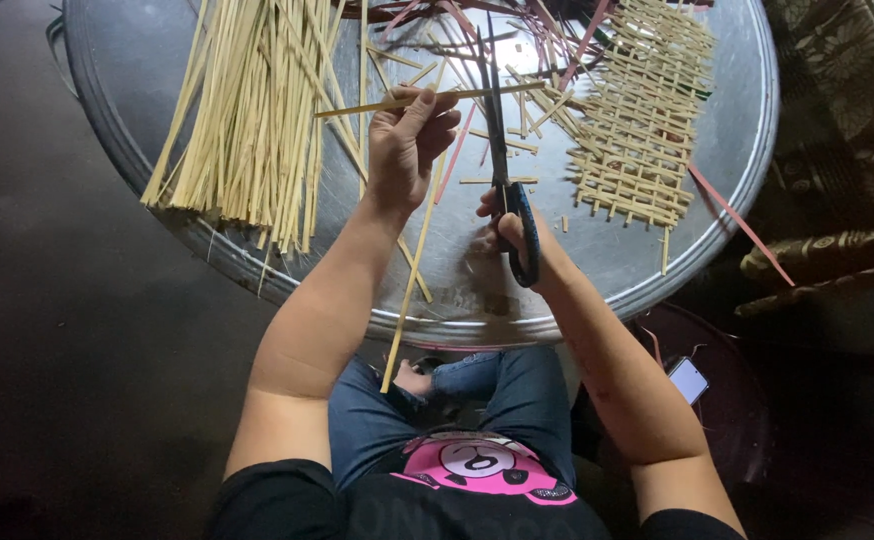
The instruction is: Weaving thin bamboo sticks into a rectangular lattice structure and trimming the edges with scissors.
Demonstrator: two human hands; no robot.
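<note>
My left hand (407,140) is closed around a thin bamboo strip (427,98) held crosswise above the round metal tray (727,170). Gripped in my right hand (507,225) is a pair of dark-handled scissors (502,160), blades pointing away from me and meeting the strip near its middle. A longer bamboo strip (412,290) slants down from the left hand over the tray's near rim toward my lap.
A thick bundle of pale bamboo strips (247,110) lies on the tray's left. A woven bamboo lattice (642,120) lies on its right, with pink strips (742,225) and short offcuts around it. A phone (688,380) rests on a dark stool at lower right.
</note>
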